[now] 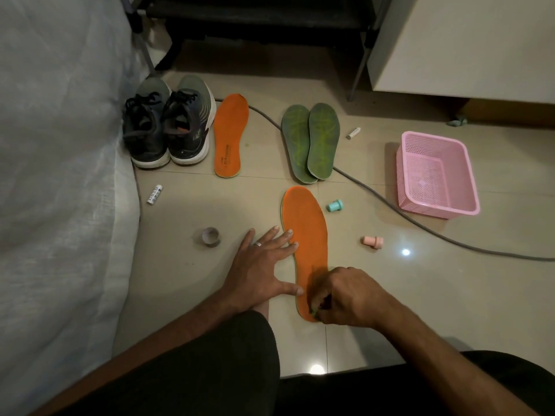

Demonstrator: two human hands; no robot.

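Left hand (264,265) flat, fingers spread, steadying orange insole (306,235), right hand (345,295) curled, pinching its heel edge (floor-level).

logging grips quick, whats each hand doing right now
Left hand: open, straight fingers pressing the edge of the near orange insole.
Right hand: closed, fingers pinching that insole's heel end.

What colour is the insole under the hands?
Orange insole, green rim; head view shows it best.
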